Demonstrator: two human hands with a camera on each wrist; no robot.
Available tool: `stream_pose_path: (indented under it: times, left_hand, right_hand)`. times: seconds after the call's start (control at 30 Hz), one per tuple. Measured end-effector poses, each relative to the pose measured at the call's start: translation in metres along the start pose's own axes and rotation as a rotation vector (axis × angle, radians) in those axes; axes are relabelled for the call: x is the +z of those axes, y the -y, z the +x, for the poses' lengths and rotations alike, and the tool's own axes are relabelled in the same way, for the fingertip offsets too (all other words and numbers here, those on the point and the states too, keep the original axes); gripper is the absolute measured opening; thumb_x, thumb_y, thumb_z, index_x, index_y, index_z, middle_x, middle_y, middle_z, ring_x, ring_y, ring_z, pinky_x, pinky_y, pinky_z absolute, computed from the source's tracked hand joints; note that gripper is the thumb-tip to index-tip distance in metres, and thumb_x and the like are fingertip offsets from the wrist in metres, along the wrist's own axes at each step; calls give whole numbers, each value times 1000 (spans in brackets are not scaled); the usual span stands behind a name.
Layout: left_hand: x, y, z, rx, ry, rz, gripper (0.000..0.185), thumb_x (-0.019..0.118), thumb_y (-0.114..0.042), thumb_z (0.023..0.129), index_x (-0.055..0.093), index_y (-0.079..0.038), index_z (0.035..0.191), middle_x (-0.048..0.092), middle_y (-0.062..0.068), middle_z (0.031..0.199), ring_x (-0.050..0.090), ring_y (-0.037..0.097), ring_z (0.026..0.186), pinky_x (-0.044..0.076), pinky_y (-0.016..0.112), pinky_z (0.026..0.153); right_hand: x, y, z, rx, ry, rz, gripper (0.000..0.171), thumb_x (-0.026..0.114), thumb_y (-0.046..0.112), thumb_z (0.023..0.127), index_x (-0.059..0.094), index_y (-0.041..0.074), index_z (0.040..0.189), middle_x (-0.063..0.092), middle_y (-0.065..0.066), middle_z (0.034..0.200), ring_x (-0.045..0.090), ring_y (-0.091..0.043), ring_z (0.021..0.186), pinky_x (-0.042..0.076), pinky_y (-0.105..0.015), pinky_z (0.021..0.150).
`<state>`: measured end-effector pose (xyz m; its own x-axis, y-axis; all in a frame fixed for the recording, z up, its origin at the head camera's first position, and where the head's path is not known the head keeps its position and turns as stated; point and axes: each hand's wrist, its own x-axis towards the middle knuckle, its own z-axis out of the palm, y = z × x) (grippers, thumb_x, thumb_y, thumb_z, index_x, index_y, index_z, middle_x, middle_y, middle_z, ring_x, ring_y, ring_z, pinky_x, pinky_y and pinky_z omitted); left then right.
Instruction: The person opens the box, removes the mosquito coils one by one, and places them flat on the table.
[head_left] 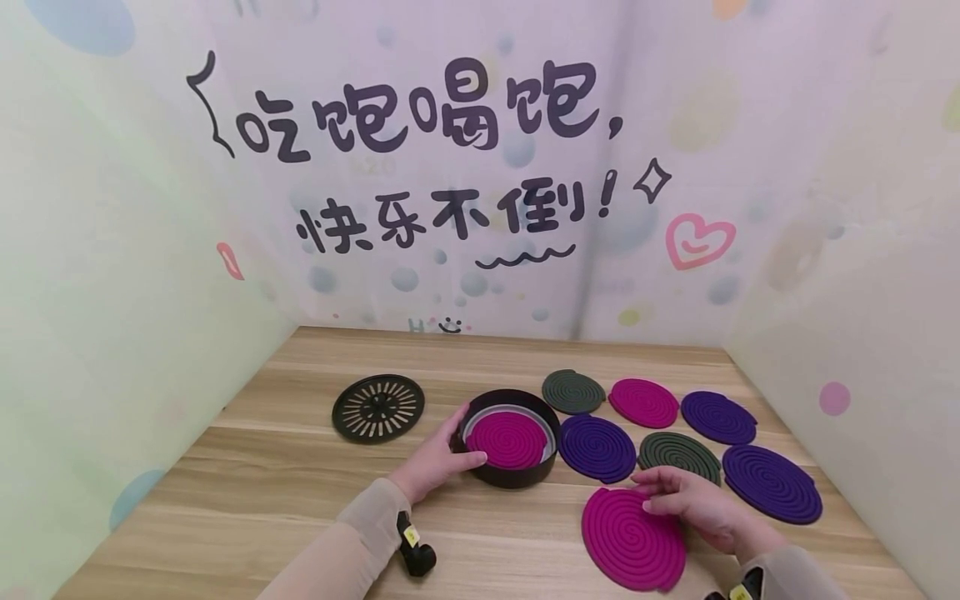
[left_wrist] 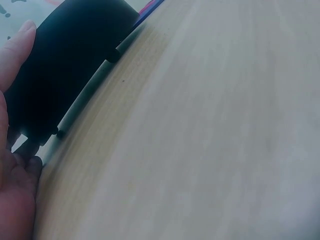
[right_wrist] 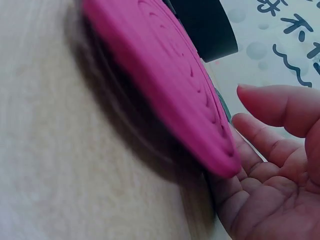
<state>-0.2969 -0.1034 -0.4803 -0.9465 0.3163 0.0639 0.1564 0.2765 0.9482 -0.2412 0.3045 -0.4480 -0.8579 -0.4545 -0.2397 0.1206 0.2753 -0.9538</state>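
My left hand [head_left: 435, 460] grips the near left side of a round black mosquito coil holder [head_left: 517, 477], thumb at the rim. In the holder lies a magenta mosquito coil [head_left: 506, 440]. In the left wrist view the holder's dark outer wall [left_wrist: 75, 55] shows short feet underneath. At the front right, my right hand [head_left: 693, 504] is at the edge of another magenta coil [head_left: 633, 537]. The right wrist view shows this coil [right_wrist: 170, 90] tilted over the table with a shadow beneath. Its edge lies against the fingers [right_wrist: 250, 160], while the thumb stands apart from it.
A black slotted lid [head_left: 378, 408] with a centre knob lies left of the holder. To the holder's right lie more coils: dark green [head_left: 573, 392], magenta [head_left: 643, 403] and several purple [head_left: 597, 448]. Another green coil [head_left: 678, 454] lies beyond my right hand. Printed curtains enclose the wooden table [head_left: 247, 492].
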Motion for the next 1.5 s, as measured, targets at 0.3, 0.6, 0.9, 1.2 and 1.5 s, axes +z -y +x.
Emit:
stream_pose_path:
  times: [0.3,0.6,0.9,1.2,1.5]
  left_hand:
    - [-1,0,-1,4,1,7,96,79,-29,80,21,-16,155,23,16,156,18,33,143,14,52,114]
    - [0,-2,-2,-5,-3,-10,95,80,-28,80,22,-19,154,25,15,156,19,33,143,15,53,114]
    - [-1,-5,-4,-19,5,-18,95,79,-29,80,21,-19,155,24,15,156,18,34,143,14,54,114]
    - [0,-4,-3,-18,0,1,95,79,-30,80,21,-19,155,25,15,156,19,34,143,15,54,114]
    - [0,-5,-3,-11,4,-13,95,79,-28,80,21,-18,155,25,15,156,19,33,143,14,53,114]
  right_hand:
    - [-1,3,-1,15,-24,-17,55,61,8,91,37,-16,135,62,-11,118,58,-16,101,46,-32,83]
    - [1,6,-2,23,-38,-52,56,62,10,91,37,-16,134,62,-10,116,56,-16,100,44,-34,80]
    - [-1,6,-2,26,-41,-59,55,60,9,92,36,-17,134,61,-10,115,55,-16,99,44,-34,80]
    - [-2,6,-2,23,-30,-40,54,58,9,93,34,-18,134,61,-11,114,57,-17,100,47,-34,82]
    - [-1,13,-2,13,-48,-70,56,60,12,93,36,-16,135,60,-13,117,56,-18,102,47,-35,84]
